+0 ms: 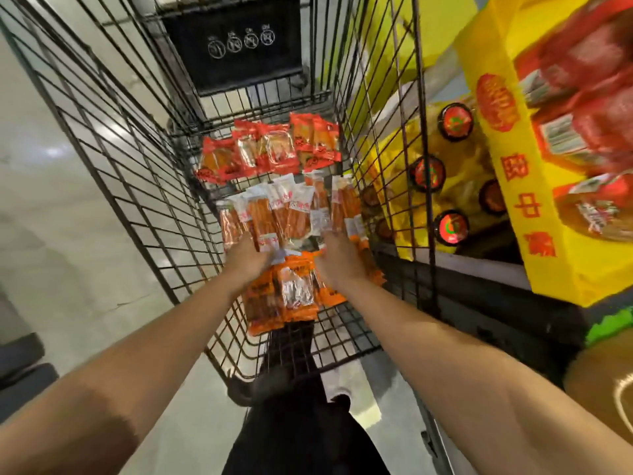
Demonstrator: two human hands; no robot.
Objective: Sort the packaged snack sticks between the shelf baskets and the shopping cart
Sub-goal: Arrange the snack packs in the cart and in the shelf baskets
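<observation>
Head camera view, looking down between two bare forearms into a black wire shopping cart (144,186). Both hands reach to the cart floor among the packaged snack sticks. The left hand (248,257) has its fingers curled round the lower ends of the white-labelled stick packs (274,214); the right hand (337,258) lies with fingers extended on packs at the right side, though whether it pinches one cannot be told, since the fingertips blur into the wrappers. Three groups lie in the cart: red square-windowed packs (270,149) at the far end, the white-labelled sticks in the middle, and orange packs (287,293) nearest the person, partly under the wrists. Judging from this, the main risk is mixing kinds: the groups touch and overlap, so a gathered handful could drag an orange pack along with the white ones. The glossy wrappers look slippery, and a loose bundle could fan out and spill. Thin packs might also catch in the wire mesh of the floor, or a wrist could snag the cart wall when lifting out. To the right, just beside the cart, stands a shelf display with a yellow printed box (534,207) holding red packages (596,132), and yellow goods with round dark lids (455,121) below it. The floor (51,207) is pale, shiny tile reflecting ceiling lights. The person's dark trousers and one shoe show beneath the cart's near edge.
</observation>
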